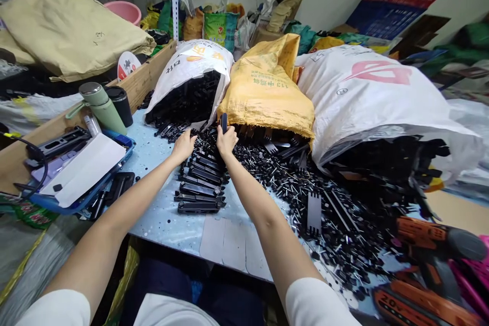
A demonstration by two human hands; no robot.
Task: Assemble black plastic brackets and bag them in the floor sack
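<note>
Pale blue worktop (160, 214) carries stacked black parts (200, 183) before sacks (367, 97). At the stack's far end the right hand (226, 141) grips one part (223, 121); whether the left hand (183, 145) grasps anything, I cannot tell. "113" marks the yellow sack (267, 91), "20v" the drill (420, 234).

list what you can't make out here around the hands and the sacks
All in the head view:
1. The left hand: its fingertips sink among the black parts, so whether it grips anything cannot be told.
2. The black part in the right hand: only its top end shows above the fingers.
3. The yellow sack: its own cloth hides the contents.
4. The cordless drill: cut off by the lower right edge.
</note>
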